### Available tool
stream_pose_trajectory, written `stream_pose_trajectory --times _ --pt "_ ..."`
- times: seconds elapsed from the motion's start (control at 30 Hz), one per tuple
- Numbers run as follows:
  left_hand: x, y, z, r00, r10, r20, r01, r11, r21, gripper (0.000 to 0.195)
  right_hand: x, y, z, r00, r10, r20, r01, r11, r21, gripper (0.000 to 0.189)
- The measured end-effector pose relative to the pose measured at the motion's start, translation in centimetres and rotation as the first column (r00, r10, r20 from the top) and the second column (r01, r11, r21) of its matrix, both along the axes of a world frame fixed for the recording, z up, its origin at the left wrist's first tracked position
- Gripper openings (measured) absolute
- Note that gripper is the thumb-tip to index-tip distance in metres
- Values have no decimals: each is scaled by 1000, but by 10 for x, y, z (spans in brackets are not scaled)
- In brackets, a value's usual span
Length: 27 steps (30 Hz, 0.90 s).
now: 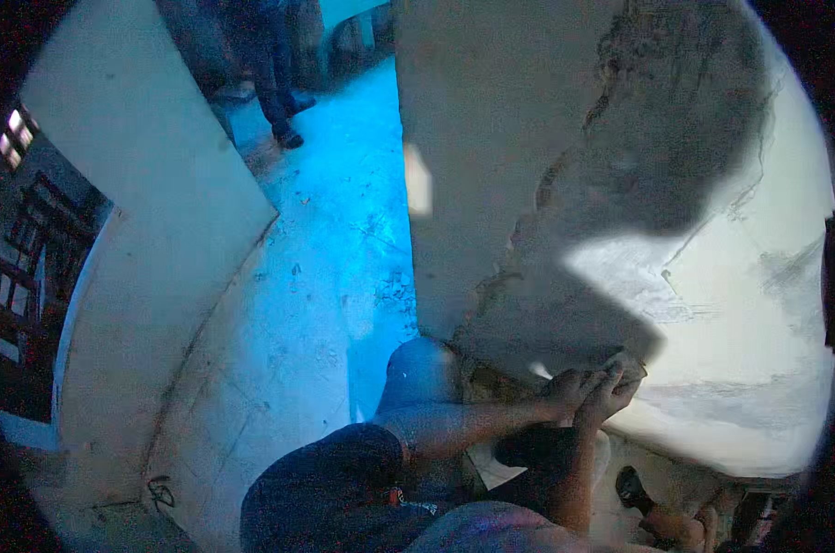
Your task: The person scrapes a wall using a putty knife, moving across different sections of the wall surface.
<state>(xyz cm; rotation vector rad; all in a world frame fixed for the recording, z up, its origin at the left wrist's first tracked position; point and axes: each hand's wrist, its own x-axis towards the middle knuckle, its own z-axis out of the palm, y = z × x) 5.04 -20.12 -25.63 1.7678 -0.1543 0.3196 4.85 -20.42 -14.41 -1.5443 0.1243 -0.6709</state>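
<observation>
Both of my hands are close together at the lower right, in front of a worn plaster wall [486, 173]. My left hand [569, 387] meets my right hand [607, 394] at the fingers. A small pale object [621, 363] shows at the fingertips; its kind is too blurred to tell. Which hand grips it cannot be made out. Below the hands are a dark garment and my knee in blue cloth [421, 377].
A person in dark trousers [275, 104] stands on the blue-lit floor [341, 207]. Another person's shoe [632, 489] and leg show at lower right. Dark wooden furniture [16, 276] is seen through an opening at left. A low wall [161, 173] stands left of the floor.
</observation>
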Motion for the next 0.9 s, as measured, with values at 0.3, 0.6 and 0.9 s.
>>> stream_pose_trajectory --times 0.3,0.6,0.9 --pt "0 32 -2 978 -209 13 206 969 135 45 6 1 -8 991 -23 128 42 988 -150 15" --pt "4 33 -1 971 -230 -71 236 965 112 51 4 3 -13 999 7 40 -8 1000 17 22" --pt "17 -16 -39 984 -180 -17 179 982 -55 54 6 -23 -22 997 -16 75 26 989 -146 23"
